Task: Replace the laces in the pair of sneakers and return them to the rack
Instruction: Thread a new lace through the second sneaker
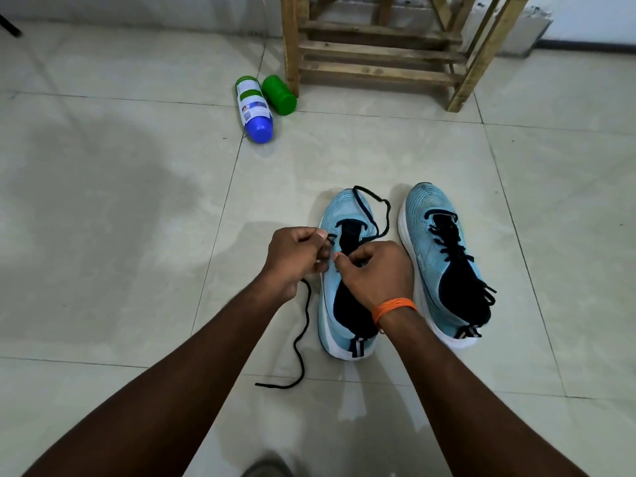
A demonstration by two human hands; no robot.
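Two light-blue sneakers with dark tongues stand side by side on the tiled floor. The left sneaker [335, 304] has a black lace [303, 339] threaded only near the toe. One end trails over the floor to the left and the other loops over the toe. My left hand [292, 259] pinches the lace at the sneaker's left eyelets. My right hand [375, 273], with an orange band at its wrist, rests on the tongue with fingers curled on the lace or the eyelet edge. The right sneaker [444, 263] is fully laced. The wooden rack [378, 46] stands behind them.
A white bottle with a blue cap [254, 110] and a green bottle [278, 94] lie on the floor beside the rack's left leg. Pale floor tiles spread to the left. A grey shoe tip [268, 468] shows at the bottom edge.
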